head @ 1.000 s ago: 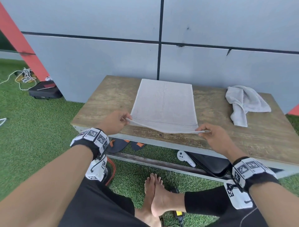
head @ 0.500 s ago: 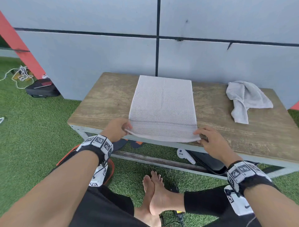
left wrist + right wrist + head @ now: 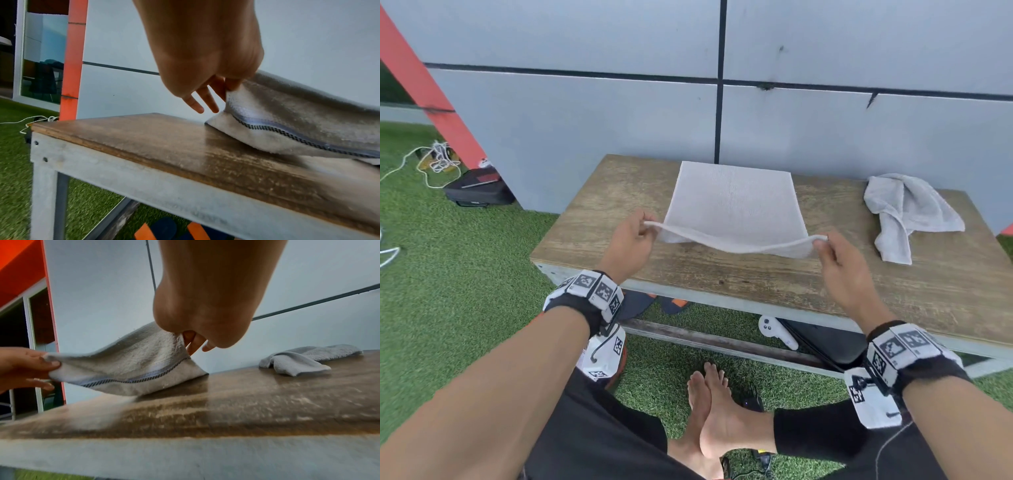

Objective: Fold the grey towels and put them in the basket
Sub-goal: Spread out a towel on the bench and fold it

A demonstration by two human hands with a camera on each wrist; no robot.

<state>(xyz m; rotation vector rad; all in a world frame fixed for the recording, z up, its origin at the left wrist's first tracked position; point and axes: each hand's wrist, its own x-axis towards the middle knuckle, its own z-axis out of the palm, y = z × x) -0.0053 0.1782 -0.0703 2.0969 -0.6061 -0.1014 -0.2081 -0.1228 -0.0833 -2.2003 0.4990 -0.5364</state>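
Note:
A grey towel (image 3: 732, 202) lies spread on the wooden table (image 3: 756, 274), its near edge lifted off the wood. My left hand (image 3: 631, 236) pinches the near left corner, and in the left wrist view the towel (image 3: 287, 120) hangs from that hand (image 3: 205, 61). My right hand (image 3: 839, 260) pinches the near right corner; the right wrist view shows that hand (image 3: 205, 305) holding the towel (image 3: 131, 366), whose striped hem sags between both hands. A second grey towel (image 3: 907, 212) lies crumpled at the table's right end. No basket is in view.
A grey panel wall (image 3: 619, 113) stands right behind the table. Under the table are a white controller (image 3: 777, 330), sandals (image 3: 654, 303) and a black case (image 3: 822, 342). My bare feet (image 3: 715, 404) rest on green turf. A black bag (image 3: 477, 192) and cables lie at the left.
Both hands have raised the towel's near edge from the table's front edge and carried it toward the wall, so the hem now sags in the air between them.

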